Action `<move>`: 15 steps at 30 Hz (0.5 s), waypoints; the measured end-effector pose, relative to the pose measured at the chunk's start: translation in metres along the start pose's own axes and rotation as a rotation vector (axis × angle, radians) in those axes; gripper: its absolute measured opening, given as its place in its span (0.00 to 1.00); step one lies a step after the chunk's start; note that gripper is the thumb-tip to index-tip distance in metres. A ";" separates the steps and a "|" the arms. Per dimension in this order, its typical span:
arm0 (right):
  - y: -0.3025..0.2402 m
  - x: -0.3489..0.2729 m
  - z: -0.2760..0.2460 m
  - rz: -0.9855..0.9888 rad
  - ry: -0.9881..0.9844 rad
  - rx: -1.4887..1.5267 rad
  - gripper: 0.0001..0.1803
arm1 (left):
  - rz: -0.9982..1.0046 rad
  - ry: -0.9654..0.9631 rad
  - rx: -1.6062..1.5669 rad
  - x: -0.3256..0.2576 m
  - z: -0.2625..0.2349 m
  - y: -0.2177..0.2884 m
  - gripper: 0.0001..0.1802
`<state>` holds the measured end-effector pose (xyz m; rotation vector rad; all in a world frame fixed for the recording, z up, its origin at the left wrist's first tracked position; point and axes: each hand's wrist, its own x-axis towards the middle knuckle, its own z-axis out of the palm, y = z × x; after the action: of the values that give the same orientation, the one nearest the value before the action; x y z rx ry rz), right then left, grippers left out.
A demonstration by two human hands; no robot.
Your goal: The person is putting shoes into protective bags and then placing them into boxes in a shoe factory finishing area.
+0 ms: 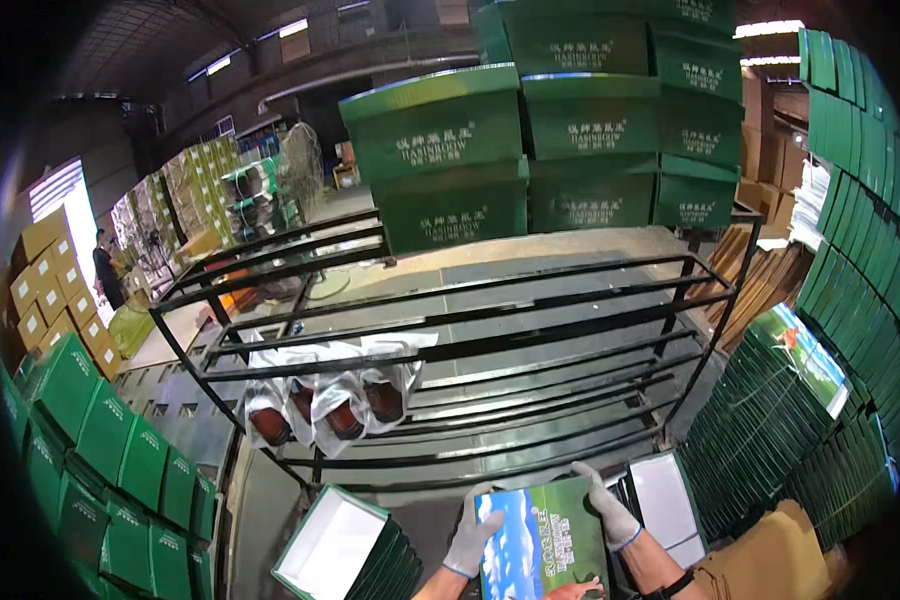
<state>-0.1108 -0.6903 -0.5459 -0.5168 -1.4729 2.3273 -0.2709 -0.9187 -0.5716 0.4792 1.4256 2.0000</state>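
Observation:
Both hands wear pale grey work gloves. A green box (560,540) with a blue-sky and grass picture and white lettering is held between them in front of me at the lower edge. My left hand (472,532) grips its left side, thumb on the printed face. My right hand (610,508) curls over its far right corner. Left of the box stands a stack of nested green trays with white insides (332,540). Beside my right hand lie more open white-lined trays (665,505). The underside of the held box is hidden.
A black metal rack (450,345) stands ahead, with brown shoes in clear plastic bags (335,395) on its lower bars. Large green cartons (440,160) pile up behind it. Green boxes (125,470) are stacked at left. Tall stacks of flattened green boxes (855,260) rise at right.

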 end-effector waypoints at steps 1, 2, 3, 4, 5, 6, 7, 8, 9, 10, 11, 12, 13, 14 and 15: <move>-0.002 0.002 0.000 0.120 -0.029 0.144 0.37 | -0.070 -0.004 -0.065 0.001 -0.001 -0.001 0.38; -0.003 0.005 0.001 0.111 -0.038 0.142 0.37 | -0.107 -0.021 -0.059 0.001 -0.001 0.004 0.39; -0.003 0.008 0.001 0.135 0.030 0.012 0.39 | -0.097 -0.021 -0.057 0.004 -0.002 0.005 0.39; -0.004 0.012 0.002 0.159 0.099 -0.117 0.41 | -0.079 -0.034 -0.010 0.008 -0.002 0.003 0.38; -0.003 0.015 0.004 0.156 0.093 -0.119 0.41 | -0.063 -0.044 0.035 0.010 -0.004 -0.001 0.37; 0.001 0.015 0.005 0.056 0.141 -0.183 0.43 | -0.123 -0.016 -0.010 0.008 -0.008 -0.010 0.38; 0.003 0.011 0.008 -0.046 0.186 -0.248 0.45 | -0.122 -0.006 -0.011 -0.012 -0.010 -0.021 0.38; 0.004 0.005 0.014 -0.103 0.216 -0.306 0.48 | 0.013 0.010 0.106 -0.033 -0.013 -0.030 0.41; 0.008 -0.008 0.005 -0.162 0.192 -0.501 0.53 | 0.161 -0.001 0.222 -0.029 -0.009 -0.028 0.44; 0.035 -0.018 -0.017 -0.077 0.033 -0.286 0.60 | 0.165 0.001 0.220 -0.016 -0.010 -0.026 0.44; 0.071 -0.037 -0.051 -0.024 -0.057 -0.275 0.62 | 0.175 -0.049 0.204 -0.013 -0.006 -0.016 0.44; 0.067 -0.072 -0.028 0.019 -0.002 -0.281 0.57 | 0.196 -0.071 0.198 -0.015 -0.009 -0.001 0.44; 0.053 -0.113 -0.006 0.074 0.064 -0.301 0.53 | 0.206 -0.095 0.175 -0.020 -0.008 0.011 0.44; 0.053 -0.113 -0.010 0.196 0.103 -0.226 0.53 | 0.206 -0.136 0.159 -0.031 -0.004 0.027 0.45; 0.050 -0.113 -0.013 0.318 0.142 -0.149 0.53 | 0.204 -0.179 0.143 -0.041 0.001 0.043 0.45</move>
<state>-0.0104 -0.7530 -0.5830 -1.0006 -1.6008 2.3604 -0.2520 -0.9554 -0.5281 0.8756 1.4619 1.9605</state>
